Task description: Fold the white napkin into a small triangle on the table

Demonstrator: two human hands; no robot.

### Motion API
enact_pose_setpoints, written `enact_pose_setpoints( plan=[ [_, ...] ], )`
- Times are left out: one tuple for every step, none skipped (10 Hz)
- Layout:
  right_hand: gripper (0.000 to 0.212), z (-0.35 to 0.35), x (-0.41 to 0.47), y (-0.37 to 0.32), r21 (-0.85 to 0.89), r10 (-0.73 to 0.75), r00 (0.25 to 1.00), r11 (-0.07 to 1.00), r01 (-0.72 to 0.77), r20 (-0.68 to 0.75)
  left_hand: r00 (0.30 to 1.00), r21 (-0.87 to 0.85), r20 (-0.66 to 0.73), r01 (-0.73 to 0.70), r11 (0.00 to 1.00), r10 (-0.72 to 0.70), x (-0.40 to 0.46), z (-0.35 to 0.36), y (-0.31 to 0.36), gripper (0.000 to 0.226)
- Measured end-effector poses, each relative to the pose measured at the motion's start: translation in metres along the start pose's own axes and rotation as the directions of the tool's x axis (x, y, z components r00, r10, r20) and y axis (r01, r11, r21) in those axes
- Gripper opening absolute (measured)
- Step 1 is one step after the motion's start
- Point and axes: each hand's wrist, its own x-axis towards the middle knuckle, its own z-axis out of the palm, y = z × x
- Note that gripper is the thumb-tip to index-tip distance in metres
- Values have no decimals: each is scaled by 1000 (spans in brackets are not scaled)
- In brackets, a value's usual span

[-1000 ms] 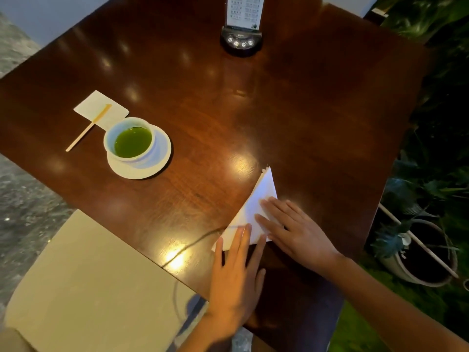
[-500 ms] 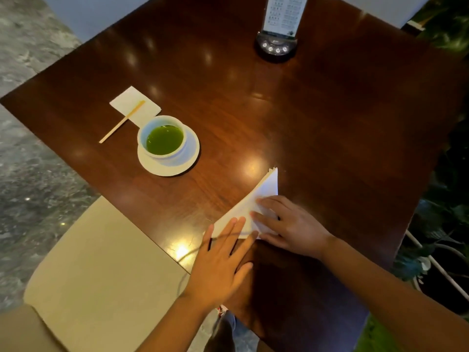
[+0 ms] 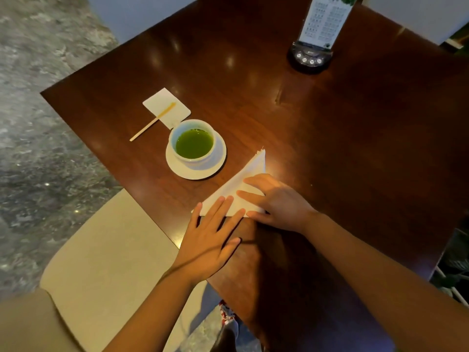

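Note:
The white napkin lies folded in a triangle on the dark wooden table, its sharp tip pointing away from me. My left hand rests flat with spread fingers, its fingertips on the napkin's near left corner. My right hand lies flat on the napkin's near right part and hides that corner. Neither hand grips the napkin; both press on it.
A white cup of green tea on a saucer stands just left of the napkin's tip. Behind it lie a white card and a wooden stick. A menu stand is at the far right. A beige seat is below left.
The camera view has swung, so the table appears shifted right. Both hands stay pressed on the napkin; my left hand's fingers have slid slightly further along its near edge.

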Motion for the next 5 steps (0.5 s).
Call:
enact_pose_setpoints(
  plan=[
    [57, -3, 6, -3, -18, 0, 999, 1000, 0, 38, 1000, 6, -10, 15, 1000, -15, -1, 0, -4, 53],
    [57, -2, 8, -5, -22, 6, 999, 1000, -6, 37, 1000, -4, -23, 15, 1000, -15, -2, 1, -6, 53],
    [56, -3, 8, -8, -5, 12, 1000, 1000, -12, 29, 1000, 1, -24, 14, 1000, -14, -3, 2, -7, 53],
    [56, -3, 9, -10, -2, 13, 999, 1000, -13, 33, 999, 1, -40, 10, 1000, -9, -3, 2, -6, 53],
    [56, -13, 5, -14, 11, 43, 999, 999, -44, 21, 999, -21, -45, 24, 999, -25, -2, 0, -5, 52]
  ],
)
